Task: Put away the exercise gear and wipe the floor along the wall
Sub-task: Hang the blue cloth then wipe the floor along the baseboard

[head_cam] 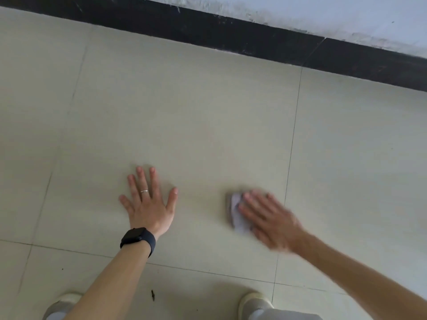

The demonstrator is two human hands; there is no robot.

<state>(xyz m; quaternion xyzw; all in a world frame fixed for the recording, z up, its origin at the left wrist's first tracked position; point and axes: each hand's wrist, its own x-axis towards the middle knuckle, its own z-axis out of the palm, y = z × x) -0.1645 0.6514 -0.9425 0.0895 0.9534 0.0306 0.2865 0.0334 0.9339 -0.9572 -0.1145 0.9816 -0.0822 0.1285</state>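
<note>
Two hands down on the floor (pixel 184 112). My left hand (pixel 147 204): palm flat on the tile, fingers straight and spread, holding nothing. My right hand (pixel 270 220): blurred, fingers stretched out, pressing a cloth (pixel 235 211) against the tile. The cloth lies right of my left hand, well apart from the black skirting (pixel 231 35).

The pale tiled floor (pixel 184 112) meets a black skirting (pixel 208 28). On it rest a grey cloth (pixel 235 209), the flat left hand (pixel 147 204) and a dark speck (pixel 152 295).
</note>
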